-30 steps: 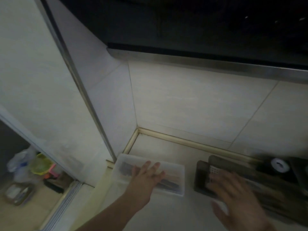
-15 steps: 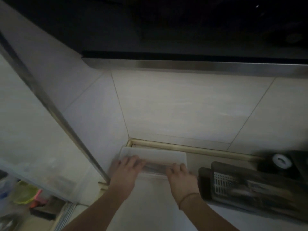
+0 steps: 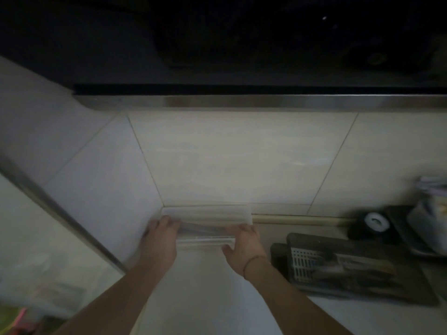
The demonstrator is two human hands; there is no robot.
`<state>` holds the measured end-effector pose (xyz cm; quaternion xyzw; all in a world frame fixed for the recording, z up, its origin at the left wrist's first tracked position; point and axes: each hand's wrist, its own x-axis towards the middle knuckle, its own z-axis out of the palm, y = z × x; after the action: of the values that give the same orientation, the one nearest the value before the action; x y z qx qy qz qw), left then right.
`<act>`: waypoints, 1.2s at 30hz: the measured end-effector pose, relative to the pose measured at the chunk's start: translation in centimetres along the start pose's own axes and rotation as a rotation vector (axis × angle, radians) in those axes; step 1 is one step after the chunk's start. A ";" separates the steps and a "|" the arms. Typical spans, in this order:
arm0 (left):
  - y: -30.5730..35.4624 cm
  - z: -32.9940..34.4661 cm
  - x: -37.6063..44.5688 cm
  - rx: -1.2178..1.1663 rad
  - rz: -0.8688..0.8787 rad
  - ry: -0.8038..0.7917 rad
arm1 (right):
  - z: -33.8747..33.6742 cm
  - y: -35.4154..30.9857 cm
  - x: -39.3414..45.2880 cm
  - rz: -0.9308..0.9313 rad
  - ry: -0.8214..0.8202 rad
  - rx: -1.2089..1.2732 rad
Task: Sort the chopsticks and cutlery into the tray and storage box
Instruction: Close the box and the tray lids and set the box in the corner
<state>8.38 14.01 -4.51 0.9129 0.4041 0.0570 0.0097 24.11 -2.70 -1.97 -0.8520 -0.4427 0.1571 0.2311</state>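
A clear plastic storage box [image 3: 205, 239] sits in the counter's back left corner, its lid [image 3: 208, 213] tipped up toward the wall tiles. Dark sticks, likely chopsticks [image 3: 203, 229], lie inside it. My left hand [image 3: 160, 238] grips the box's left end. At the right end, my right hand [image 3: 243, 245] holds the box, with a thin band on its wrist. To the right stands a dark tray [image 3: 350, 290] with a slotted grey insert [image 3: 301, 264] holding cutlery, dim and hard to make out.
A black roll with a white core [image 3: 373, 222] stands behind the tray. A pale container [image 3: 430, 228] sits at the far right. A dark cabinet with a steel edge [image 3: 242, 101] overhangs the wall. A metal door frame [image 3: 60, 217] runs along the left.
My right hand left the dark tray and came to the box's right end. Both hands now hold the box, and its lid has swung up toward the wall.
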 end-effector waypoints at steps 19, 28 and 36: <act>24.5 -1.0 -10.1 -0.936 -0.005 -0.304 | -14.0 21.4 -16.6 0.694 0.477 0.323; 19.5 -4.7 -8.8 -1.195 -0.253 -0.073 | -13.0 16.4 -12.5 0.467 0.525 0.562; 6.6 -6.4 -4.4 -1.367 -0.583 0.075 | -6.9 5.4 -2.4 0.167 0.302 0.646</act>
<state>9.59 6.17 1.87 0.5566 0.5042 0.3220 0.5764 29.73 -9.13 1.07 -0.7819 -0.2598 0.1798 0.5375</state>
